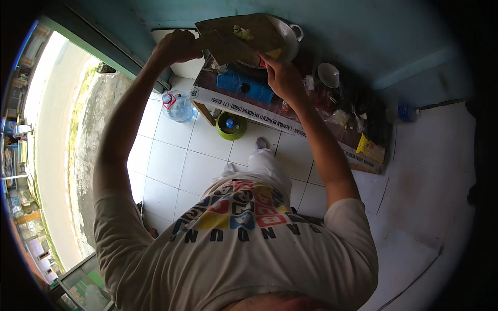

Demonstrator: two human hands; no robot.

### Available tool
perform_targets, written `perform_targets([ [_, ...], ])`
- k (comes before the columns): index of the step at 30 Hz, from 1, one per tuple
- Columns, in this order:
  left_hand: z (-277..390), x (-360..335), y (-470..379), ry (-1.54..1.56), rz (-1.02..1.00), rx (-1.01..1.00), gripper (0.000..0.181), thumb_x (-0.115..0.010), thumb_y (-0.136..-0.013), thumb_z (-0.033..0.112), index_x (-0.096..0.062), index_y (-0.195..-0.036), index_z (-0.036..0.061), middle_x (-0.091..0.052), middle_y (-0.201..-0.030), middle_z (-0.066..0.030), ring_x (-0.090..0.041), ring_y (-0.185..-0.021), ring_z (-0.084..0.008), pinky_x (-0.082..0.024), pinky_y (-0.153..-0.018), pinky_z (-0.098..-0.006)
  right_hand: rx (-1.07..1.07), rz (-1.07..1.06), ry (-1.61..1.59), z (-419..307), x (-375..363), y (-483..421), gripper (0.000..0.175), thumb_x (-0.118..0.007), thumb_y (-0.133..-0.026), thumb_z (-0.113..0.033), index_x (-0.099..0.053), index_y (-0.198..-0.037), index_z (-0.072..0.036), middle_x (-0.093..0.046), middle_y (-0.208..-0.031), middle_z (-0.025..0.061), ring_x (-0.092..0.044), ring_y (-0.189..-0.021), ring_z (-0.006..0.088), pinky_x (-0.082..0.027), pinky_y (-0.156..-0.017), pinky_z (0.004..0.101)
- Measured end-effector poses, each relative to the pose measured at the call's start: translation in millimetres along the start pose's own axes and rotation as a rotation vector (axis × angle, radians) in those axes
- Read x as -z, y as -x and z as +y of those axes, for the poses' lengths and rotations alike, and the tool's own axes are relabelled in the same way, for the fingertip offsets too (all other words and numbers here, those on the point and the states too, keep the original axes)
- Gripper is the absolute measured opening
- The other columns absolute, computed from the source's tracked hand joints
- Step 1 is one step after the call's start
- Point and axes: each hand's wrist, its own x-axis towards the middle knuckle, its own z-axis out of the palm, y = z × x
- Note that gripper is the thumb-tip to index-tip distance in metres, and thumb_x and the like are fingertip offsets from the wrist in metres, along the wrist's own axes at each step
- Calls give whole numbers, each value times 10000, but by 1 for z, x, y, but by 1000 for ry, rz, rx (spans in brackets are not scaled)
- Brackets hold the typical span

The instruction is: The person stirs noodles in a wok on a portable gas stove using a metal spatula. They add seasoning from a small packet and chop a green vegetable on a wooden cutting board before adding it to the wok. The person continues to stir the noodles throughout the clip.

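Observation:
My left hand is closed round the handle end of a wooden cutting board. A small heap of pale chopped pieces, perhaps garlic, lies on the board. The board is held above a white, two-handled wok and covers much of it. At the board's near edge my right hand has its fingers closed on something red, partly hidden by them. A thin line across the board towards these fingers may be a knife blade. Under the wok stands a blue gas stove.
Right of the stove, a white bowl, plastic bags and a yellow packet lie on the low table, its front covered by a printed banner. Below are a green gas cylinder and a water jug. A doorway opens left.

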Motion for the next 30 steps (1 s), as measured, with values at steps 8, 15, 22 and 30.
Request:
perform_targets([
  [8, 32, 14, -129, -52, -246, 225, 583, -774, -673, 404, -700, -1162, 96, -736, -1043, -104, -704, -1034, -297, -580, -893, -484, -102, 80, 180, 149, -18, -69, 307, -559, -959, -179, -675, -1243, -191, -694, -822, 204, -687, -749, 393, -564, -661, 504],
  [15, 48, 38, -149, -113, -276, 237, 567, -791, -633, 382, -719, -1059, 16, -731, -1028, -193, -718, -962, -352, -595, -859, -445, -148, 27, 182, 217, -6, -70, 267, -567, -955, -161, -683, -1196, -148, -701, -925, 220, -674, -860, 419, -535, -732, 507],
  [22, 38, 43, -127, -157, -333, 341, 513, -760, -684, 333, -695, -1152, 132, -739, -1023, -95, -721, -958, -307, -599, -837, -450, 56, 206, 46, 155, 24, -55, 285, -627, -950, -124, -678, -1230, -144, -663, -871, 155, -664, -805, 364, -534, -703, 456],
  [30, 58, 9, 12, 366, -86, 473, 360, -780, -659, 316, -741, -860, 20, -714, -827, -183, -720, -805, -323, -568, -744, -419, 121, 79, -83, 59, 15, -37, 328, -677, -905, -91, -657, -1231, -114, -613, -998, 122, -656, -840, 316, -545, -713, 421],
])
